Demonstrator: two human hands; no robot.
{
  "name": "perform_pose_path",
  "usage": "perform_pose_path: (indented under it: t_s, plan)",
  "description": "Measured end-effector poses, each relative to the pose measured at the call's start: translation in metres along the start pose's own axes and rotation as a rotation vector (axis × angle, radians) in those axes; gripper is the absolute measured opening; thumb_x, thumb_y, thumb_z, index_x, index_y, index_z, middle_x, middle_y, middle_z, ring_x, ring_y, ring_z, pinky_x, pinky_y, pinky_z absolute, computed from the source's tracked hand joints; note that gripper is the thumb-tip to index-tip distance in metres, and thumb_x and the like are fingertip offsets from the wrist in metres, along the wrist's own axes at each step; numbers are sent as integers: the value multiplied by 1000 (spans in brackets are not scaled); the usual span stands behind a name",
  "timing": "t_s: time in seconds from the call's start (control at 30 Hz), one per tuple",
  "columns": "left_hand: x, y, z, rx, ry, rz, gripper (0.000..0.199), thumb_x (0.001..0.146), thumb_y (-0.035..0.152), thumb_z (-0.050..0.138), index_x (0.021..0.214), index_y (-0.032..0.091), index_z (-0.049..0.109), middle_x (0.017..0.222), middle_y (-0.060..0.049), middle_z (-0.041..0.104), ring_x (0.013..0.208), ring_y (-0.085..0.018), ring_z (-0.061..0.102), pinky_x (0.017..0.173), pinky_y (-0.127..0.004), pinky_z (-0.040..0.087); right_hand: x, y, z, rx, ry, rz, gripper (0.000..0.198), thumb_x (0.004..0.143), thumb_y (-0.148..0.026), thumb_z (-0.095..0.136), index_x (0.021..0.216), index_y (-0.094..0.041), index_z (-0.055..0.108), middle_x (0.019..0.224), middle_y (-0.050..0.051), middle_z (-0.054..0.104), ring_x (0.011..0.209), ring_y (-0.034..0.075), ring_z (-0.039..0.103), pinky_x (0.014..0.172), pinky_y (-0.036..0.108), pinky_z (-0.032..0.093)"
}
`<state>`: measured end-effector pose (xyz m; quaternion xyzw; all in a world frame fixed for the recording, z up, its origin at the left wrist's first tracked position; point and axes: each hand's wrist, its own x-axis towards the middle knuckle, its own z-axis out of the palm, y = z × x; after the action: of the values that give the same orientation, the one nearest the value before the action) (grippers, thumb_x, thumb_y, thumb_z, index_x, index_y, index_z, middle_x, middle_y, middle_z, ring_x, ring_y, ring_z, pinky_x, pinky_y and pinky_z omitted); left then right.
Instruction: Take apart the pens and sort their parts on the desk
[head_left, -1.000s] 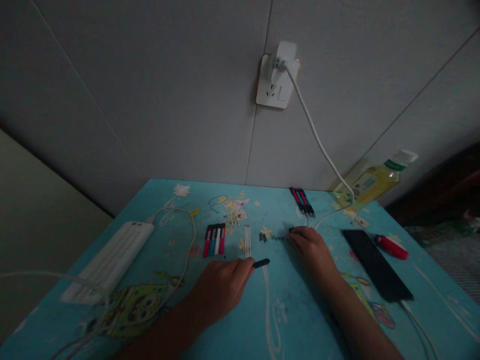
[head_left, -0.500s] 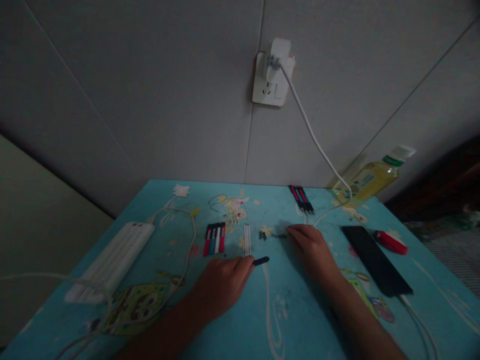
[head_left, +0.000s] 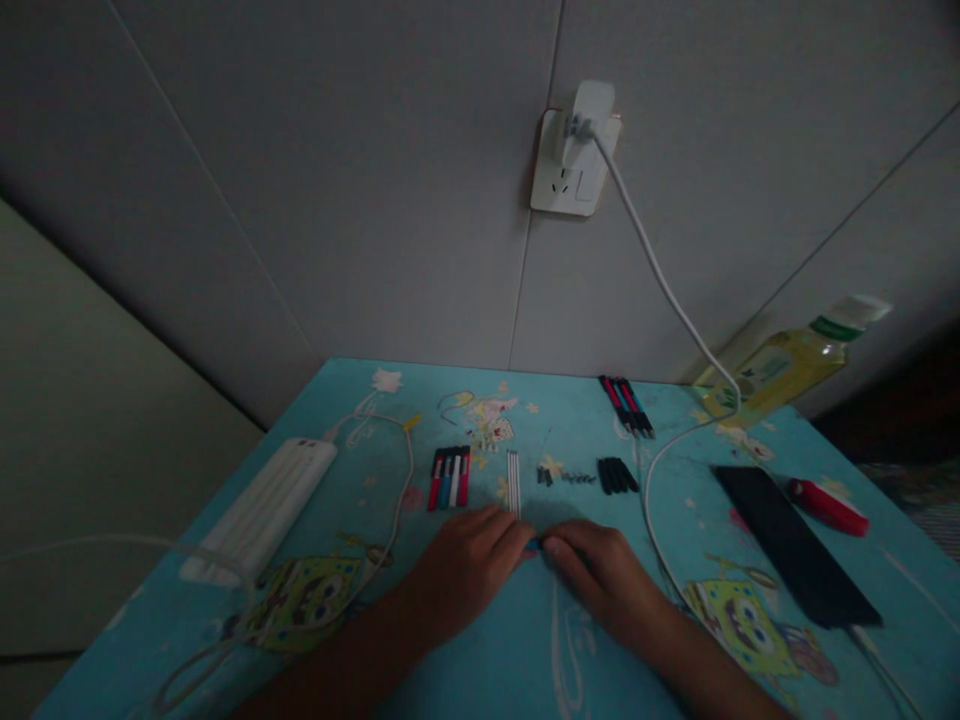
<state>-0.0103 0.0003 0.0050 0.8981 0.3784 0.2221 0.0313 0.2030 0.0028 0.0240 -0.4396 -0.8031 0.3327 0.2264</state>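
Note:
My left hand and my right hand meet over the near middle of the table, fingertips pinched. Between them shows a small blue-and-dark pen part; the fingers cover most of it. Just beyond my left hand lie several thin silver pen refills, with a row of pen barrels in red, blue and white to their left. Small dark pieces, a line of springs and several black pen grips lie beyond my right hand.
Several whole-looking pens lie near the wall. A white power strip and its cables occupy the left. On the right are a black phone on a cable, a red object and a bottle of yellow liquid.
My right hand has come from beside the springs to my left hand, uncovering the black grips. A blue end shows between the fingers where a dark piece stuck out. The view has shifted left.

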Motion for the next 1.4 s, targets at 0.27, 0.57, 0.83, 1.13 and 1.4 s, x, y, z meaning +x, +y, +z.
perform_pose_path:
  t_s: [0.27,0.57,0.83,1.13,1.4]
  plan:
    - [-6,-4,10,16,-3,-20,23,101,32,50,82,19,57,67,1,58,66,-18,59,62,-31,44,-2,1,0,-67,72,-142,19,101,-31,48,101,-22,66,87,4,66,83,19,61,77,32,49]
    - [-1,-5,1,55,-15,16,19,100,29,51,86,18,58,73,-1,59,72,-19,59,61,-29,43,-1,5,-4,49,50,-31,23,101,-31,46,103,-22,67,95,5,70,89,20,66,84,35,53]
    - [-2,-6,3,115,-7,41,18,101,29,51,94,17,62,76,-2,60,76,-19,59,62,-30,43,-1,4,-3,151,41,-33,20,98,-33,54,111,-23,64,102,6,69,93,20,65,86,35,52]
    - [-3,-7,6,127,-13,57,13,99,26,54,102,17,62,80,-2,62,80,-21,59,65,-33,46,-1,2,-2,181,-9,-7,21,98,-31,55,115,-23,63,104,4,71,94,18,66,87,33,52]
    - [0,-7,2,131,4,39,18,101,29,49,98,17,63,76,-2,60,78,-19,59,63,-29,45,0,4,-2,177,55,6,23,96,-30,56,118,-23,61,105,5,70,96,19,66,89,36,53]
